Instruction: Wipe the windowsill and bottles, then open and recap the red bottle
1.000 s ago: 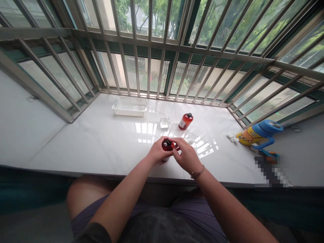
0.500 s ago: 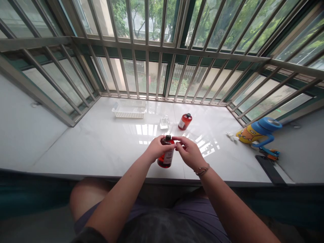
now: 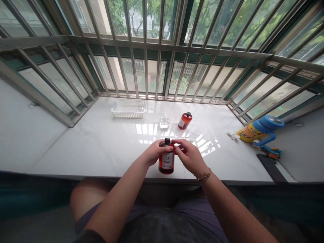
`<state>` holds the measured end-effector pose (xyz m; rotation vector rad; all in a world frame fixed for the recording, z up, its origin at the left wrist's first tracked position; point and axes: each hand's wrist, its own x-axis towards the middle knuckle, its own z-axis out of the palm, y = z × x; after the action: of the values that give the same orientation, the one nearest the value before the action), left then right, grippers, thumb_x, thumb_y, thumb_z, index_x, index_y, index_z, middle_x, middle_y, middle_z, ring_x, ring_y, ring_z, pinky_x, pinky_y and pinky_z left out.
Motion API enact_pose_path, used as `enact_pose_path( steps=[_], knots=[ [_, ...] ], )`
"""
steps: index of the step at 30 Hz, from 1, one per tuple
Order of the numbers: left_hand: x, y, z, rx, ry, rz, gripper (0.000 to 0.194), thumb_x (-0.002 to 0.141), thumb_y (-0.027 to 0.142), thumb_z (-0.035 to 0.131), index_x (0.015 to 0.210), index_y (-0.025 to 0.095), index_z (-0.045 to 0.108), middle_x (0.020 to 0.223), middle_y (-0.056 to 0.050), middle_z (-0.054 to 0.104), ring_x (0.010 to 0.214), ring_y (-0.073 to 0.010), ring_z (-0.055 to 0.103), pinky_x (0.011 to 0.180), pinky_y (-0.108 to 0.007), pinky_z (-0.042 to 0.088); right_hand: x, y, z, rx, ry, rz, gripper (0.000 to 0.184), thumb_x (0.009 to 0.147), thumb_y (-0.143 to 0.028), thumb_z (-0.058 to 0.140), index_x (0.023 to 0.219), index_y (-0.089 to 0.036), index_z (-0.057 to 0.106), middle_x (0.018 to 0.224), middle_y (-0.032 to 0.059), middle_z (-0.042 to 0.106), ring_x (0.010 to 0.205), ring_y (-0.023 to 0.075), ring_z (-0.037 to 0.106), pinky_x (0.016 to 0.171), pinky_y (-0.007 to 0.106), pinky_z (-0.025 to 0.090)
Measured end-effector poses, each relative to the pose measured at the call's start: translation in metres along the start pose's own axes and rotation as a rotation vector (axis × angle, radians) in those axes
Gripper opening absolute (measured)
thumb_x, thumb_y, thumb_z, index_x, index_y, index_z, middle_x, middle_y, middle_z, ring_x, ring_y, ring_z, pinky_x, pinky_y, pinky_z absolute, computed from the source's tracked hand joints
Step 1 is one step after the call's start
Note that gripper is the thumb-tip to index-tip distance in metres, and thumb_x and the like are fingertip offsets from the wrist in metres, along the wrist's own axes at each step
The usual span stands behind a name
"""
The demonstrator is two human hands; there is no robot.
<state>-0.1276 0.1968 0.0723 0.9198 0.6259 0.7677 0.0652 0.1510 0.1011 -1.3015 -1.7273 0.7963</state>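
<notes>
My left hand (image 3: 154, 152) wraps the left side of an amber-red plastic bottle (image 3: 166, 162), which has a black cap and a white label marked with an M. The fingers of my right hand (image 3: 188, 157) press against the bottle's upper right side, just below the cap. The bottle stands upright, its base at or near the white sill, and my fingers hide its shoulder.
Along the white marble sill (image 3: 76, 145) stand a white plastic basket (image 3: 128, 109), a small glass bottle (image 3: 164, 121) and a smaller red bottle (image 3: 185, 120). At right lie white tissue (image 3: 232, 135), a yellow blue-lidded cartoon bottle (image 3: 260, 130) and a black phone (image 3: 269, 167). Metal window bars line the far edge.
The amber-red bottle has tilted more upright between my hands, and its label now faces me. My right fingers have moved up toward its cap.
</notes>
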Motion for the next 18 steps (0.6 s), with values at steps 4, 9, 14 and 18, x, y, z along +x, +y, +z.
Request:
enact_pose_path(
  steps=[4, 9, 14, 18],
  knots=[
    [-0.001, -0.002, 0.000, 0.019, 0.005, -0.008, 0.047, 0.071, 0.034, 0.094, 0.111, 0.016, 0.076, 0.102, -0.011, 0.078, 0.096, -0.0278, 0.073, 0.091, -0.040, 0.054, -0.005, -0.001, -0.004, 0.000, -0.016, -0.016, 0.028, 0.101, -0.033, 0.061, 0.126, -0.028, 0.072, 0.120, 0.0055, 0.073, 0.089, 0.0174, 0.071, 0.077, 0.034, 0.065],
    [-0.002, -0.006, 0.000, 0.057, 0.067, -0.036, 0.053, 0.069, 0.034, 0.095, 0.115, 0.017, 0.074, 0.110, -0.012, 0.077, 0.101, -0.0276, 0.072, 0.092, -0.041, 0.054, -0.006, 0.023, -0.019, -0.200, 0.079, -0.081, 0.025, 0.103, -0.032, 0.056, 0.122, -0.026, 0.072, 0.119, 0.0075, 0.074, 0.100, 0.0217, 0.071, 0.085, 0.038, 0.063],
    [-0.007, -0.007, 0.007, 0.327, 0.129, 0.003, 0.065, 0.066, 0.036, 0.097, 0.123, 0.021, 0.068, 0.113, -0.010, 0.075, 0.102, -0.0279, 0.072, 0.095, -0.044, 0.056, 0.004, 0.079, -0.036, -0.712, 0.242, -0.104, 0.036, 0.100, -0.037, 0.060, 0.130, -0.017, 0.068, 0.134, 0.0194, 0.067, 0.127, 0.0364, 0.059, 0.110, 0.057, 0.048],
    [-0.009, -0.011, 0.015, 0.594, 0.206, 0.071, 0.069, 0.066, 0.041, 0.096, 0.126, 0.025, 0.066, 0.114, -0.006, 0.074, 0.103, -0.0272, 0.072, 0.097, -0.043, 0.056, 0.006, 0.086, -0.039, -0.805, 0.232, -0.057, 0.044, 0.102, -0.043, 0.058, 0.134, -0.013, 0.063, 0.139, 0.0239, 0.062, 0.130, 0.0381, 0.056, 0.106, 0.056, 0.048]
  ],
)
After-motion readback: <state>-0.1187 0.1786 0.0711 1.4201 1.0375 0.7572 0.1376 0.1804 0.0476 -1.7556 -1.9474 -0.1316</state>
